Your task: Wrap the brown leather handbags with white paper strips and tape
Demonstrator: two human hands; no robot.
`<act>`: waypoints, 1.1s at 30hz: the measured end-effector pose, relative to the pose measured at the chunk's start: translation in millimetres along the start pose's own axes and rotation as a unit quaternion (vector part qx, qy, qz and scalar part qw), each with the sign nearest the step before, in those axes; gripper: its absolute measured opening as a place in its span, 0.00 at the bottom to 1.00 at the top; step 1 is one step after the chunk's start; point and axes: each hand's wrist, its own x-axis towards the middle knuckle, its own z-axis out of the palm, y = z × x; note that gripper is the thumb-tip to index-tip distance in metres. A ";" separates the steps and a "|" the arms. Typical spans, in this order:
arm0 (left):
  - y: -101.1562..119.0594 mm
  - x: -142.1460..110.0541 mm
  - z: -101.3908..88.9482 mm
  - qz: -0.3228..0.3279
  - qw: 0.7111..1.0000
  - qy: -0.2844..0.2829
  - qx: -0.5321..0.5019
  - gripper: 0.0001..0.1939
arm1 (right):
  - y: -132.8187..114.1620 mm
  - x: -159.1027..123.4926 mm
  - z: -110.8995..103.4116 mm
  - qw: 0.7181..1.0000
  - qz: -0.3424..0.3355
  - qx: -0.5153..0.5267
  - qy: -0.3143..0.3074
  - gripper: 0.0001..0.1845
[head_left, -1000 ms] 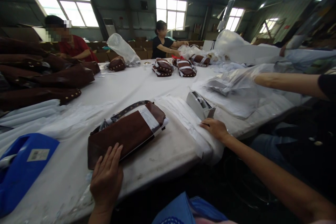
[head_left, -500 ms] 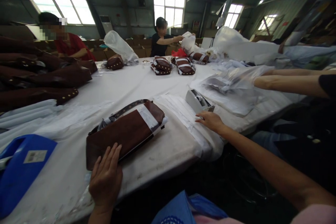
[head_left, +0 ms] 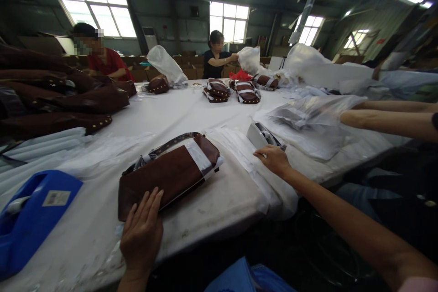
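A brown leather handbag (head_left: 160,175) lies on the white-covered table in front of me, with a pale wrapping band (head_left: 199,159) around its right end and a studded strap (head_left: 171,142) along its far side. My left hand (head_left: 143,228) rests on the bag's near left corner, fingers stretched out flat. Beside the near end of a grey tape dispenser (head_left: 263,134), my right hand (head_left: 273,159) is closed in a pinch. What sits between those fingertips is too small to make out.
A blue tape dispenser (head_left: 37,219) stands at the left, near white rolled sheets (head_left: 51,146) and a pile of brown bags (head_left: 61,96). Wrapped bags (head_left: 248,92) lie farther back. At right, a co-worker's arms (head_left: 386,121) reach into clear plastic (head_left: 315,112). Two people work across the table.
The whole view has shifted slightly right and down. Both my hands keep their places at the handbag and the grey dispenser. The far person's white plastic bag looks more spread out.
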 end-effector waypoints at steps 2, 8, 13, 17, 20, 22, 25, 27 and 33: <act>-0.2 0.1 0.1 -0.003 1.000 0.003 -0.004 0.39 | -14.0 1.1 -1.0 0.999 -0.031 0.045 -0.004 0.15; -2.1 0.8 -0.2 -0.035 0.999 0.030 -0.015 0.39 | -89.0 -25.5 15.1 0.933 -0.149 0.307 -0.116 0.12; -2.4 4.5 -3.4 -0.107 0.991 0.074 -0.003 0.36 | -150.2 -46.3 16.6 0.826 -0.235 0.459 -0.228 0.12; -3.5 6.7 -6.4 -0.155 0.983 0.101 -0.009 0.35 | -149.8 -52.5 19.9 0.843 -0.197 0.468 -0.176 0.15; -4.5 6.0 -7.2 -0.165 0.981 0.098 -0.022 0.34 | -127.1 -54.9 32.0 0.937 -0.069 0.331 -0.092 0.20; -4.5 5.4 -6.9 -0.158 0.982 0.096 -0.027 0.34 | -114.0 -53.0 39.2 0.972 -0.033 0.196 -0.125 0.30; -3.6 5.4 -6.1 -0.148 0.984 0.096 -0.019 0.33 | -109.8 -38.1 45.3 0.982 -0.059 0.067 -0.168 0.27; -3.4 6.4 -5.6 -0.145 0.985 0.096 -0.013 0.33 | -118.2 -17.6 48.6 0.978 -0.112 0.058 -0.167 0.16; -8.7 12.8 -8.3 -0.165 0.978 0.125 -0.023 0.32 | -173.8 65.6 61.7 0.942 -0.259 0.106 -0.186 0.10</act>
